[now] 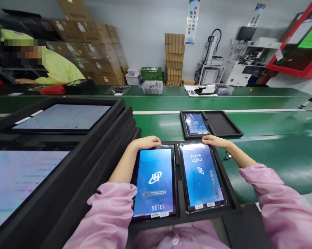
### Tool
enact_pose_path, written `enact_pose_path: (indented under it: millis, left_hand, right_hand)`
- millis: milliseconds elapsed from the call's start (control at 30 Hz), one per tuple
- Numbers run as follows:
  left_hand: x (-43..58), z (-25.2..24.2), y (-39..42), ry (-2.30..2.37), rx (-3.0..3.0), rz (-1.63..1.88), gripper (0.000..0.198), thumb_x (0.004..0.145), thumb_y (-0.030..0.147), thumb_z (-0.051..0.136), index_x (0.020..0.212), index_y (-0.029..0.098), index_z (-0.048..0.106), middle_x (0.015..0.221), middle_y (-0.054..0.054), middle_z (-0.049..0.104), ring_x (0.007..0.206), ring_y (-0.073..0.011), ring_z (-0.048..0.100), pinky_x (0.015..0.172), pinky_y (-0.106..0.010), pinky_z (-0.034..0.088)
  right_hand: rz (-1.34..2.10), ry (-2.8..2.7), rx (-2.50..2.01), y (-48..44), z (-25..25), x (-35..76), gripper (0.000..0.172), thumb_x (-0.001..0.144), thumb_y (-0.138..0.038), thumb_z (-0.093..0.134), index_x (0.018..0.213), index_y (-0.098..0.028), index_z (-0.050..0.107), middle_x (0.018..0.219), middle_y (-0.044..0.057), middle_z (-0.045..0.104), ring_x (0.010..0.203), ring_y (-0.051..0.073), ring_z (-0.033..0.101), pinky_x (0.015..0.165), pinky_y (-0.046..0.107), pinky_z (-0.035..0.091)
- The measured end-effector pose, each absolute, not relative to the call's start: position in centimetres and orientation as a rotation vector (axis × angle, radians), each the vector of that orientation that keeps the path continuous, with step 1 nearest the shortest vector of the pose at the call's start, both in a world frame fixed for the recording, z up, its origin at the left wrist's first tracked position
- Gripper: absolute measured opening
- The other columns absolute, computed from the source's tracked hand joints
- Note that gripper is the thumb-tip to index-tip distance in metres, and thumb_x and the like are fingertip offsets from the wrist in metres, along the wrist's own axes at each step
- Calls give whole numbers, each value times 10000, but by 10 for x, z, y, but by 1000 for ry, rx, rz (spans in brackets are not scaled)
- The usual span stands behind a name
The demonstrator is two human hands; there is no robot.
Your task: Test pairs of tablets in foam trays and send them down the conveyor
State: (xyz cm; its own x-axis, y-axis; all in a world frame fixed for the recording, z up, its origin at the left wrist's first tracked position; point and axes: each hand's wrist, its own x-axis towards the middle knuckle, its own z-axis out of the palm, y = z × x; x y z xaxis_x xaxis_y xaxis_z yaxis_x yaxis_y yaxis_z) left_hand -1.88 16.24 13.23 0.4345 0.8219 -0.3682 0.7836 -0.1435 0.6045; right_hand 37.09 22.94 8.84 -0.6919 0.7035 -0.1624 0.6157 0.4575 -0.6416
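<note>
- The near tray (181,204) is set close to the body, between the two arms, perhaps so that both of its sides can be reached.
- In it, the left tablet (154,176) and the right tablet (201,176) are laid side by side, face up, and kept apart by its black middle part, likely so that they do not bump.
- The left hand (148,141) is placed, fingers bent, at the far edge of the left tablet; the right hand (213,141) is placed at the far edge of the right one. Whether tray or tablet is gripped cannot be told.
- Just past it, a far tray (219,123) is seen on the green table (262,148), with a tablet in its left side.
- On the left, big trays (113,135) are piled up, maybe to save room.
</note>
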Motion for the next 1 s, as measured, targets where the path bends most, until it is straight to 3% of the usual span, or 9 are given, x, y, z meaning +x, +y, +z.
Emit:
enact_pose_path:
  millis: [133, 300, 433, 567, 633, 733, 800, 867, 1000]
  left_hand:
    - [-21, 128, 163, 1308, 1875, 97, 372, 720, 507, 574, 875, 177, 649, 882, -37, 693, 832, -188, 603, 758, -275, 466]
    - [-20, 120, 165, 1359, 1840, 122, 338, 701, 496, 598, 869, 208, 542, 685, 22, 613, 676, -170, 575, 660, -279, 460]
    - [-18, 121, 174, 1511, 1869, 160, 279, 722, 435, 594, 847, 239, 439, 671, 37, 618, 666, -180, 592, 667, -299, 476]
    - [-8, 129, 190, 1721, 1951, 207, 136, 819, 320, 515, 919, 239, 470, 793, 4, 692, 827, -215, 655, 887, -406, 474]
    - [4, 132, 194, 1850, 2001, 222, 121, 862, 239, 447, 968, 234, 506, 869, -25, 721, 945, -239, 664, 1045, -520, 364]
    - [25, 137, 179, 2003, 2085, 241, 271, 887, 164, 378, 1086, 217, 556, 1087, -114, 728, 1156, -296, 610, 1135, -668, 117]
    - [33, 139, 150, 2050, 2145, 248, 353, 892, 157, 365, 1170, 205, 578, 1199, -152, 699, 1221, -317, 576, 1147, -682, 35]
    - [31, 134, 106, 2037, 2206, 231, 383, 885, 166, 379, 1174, 205, 628, 1122, -137, 730, 1139, -310, 627, 1173, -642, 71]
    - [3, 86, 11, 1804, 2444, 343, 426, 908, 224, 368, 1145, 337, 703, 1072, -49, 762, 1059, -239, 670, 1093, -497, 370]
  right_hand:
    - [968, -2506, -1207, 251, 91, 370, 742, 830, -825, 332, 884, -143, 621, 822, 58, 583, 775, 187, 517, 760, 331, 455]
    - [720, -2436, -1366, 254, 82, 369, 570, 948, -628, 362, 942, -160, 688, 900, 104, 607, 947, 263, 550, 933, 438, 440]
    - [507, -2445, -1343, 195, 79, 363, 465, 976, -550, 397, 1221, -262, 669, 1293, 153, 524, 1236, 328, 430, 1066, 567, 326]
    - [398, -2769, -1031, 122, 76, 360, 458, 961, -618, 419, 1320, -414, 620, 1511, 105, 359, 1382, 360, 287, 1108, 606, 240]
    - [390, -2787, -1085, 103, 72, 372, 419, 967, -608, 415, 1254, -433, 666, 1527, 83, 352, 1386, 355, 286, 1115, 611, 221]
    - [356, -2573, -1404, 100, 66, 416, 404, 986, -544, 395, 1100, -383, 748, 1481, 77, 424, 1350, 335, 350, 1120, 596, 230]
    - [351, -2305, -1664, 104, 61, 456, 424, 984, -498, 383, 1036, -317, 762, 1345, 106, 537, 1271, 305, 449, 1098, 528, 315]
    - [363, -2054, -1876, 103, 57, 489, 420, 964, -460, 389, 957, -245, 749, 1096, 129, 632, 1072, 272, 574, 985, 444, 436]
    - [532, -1976, -2018, 86, 44, 500, 231, 850, -402, 565, 774, -211, 672, 829, 88, 648, 777, 233, 610, 770, 357, 493]
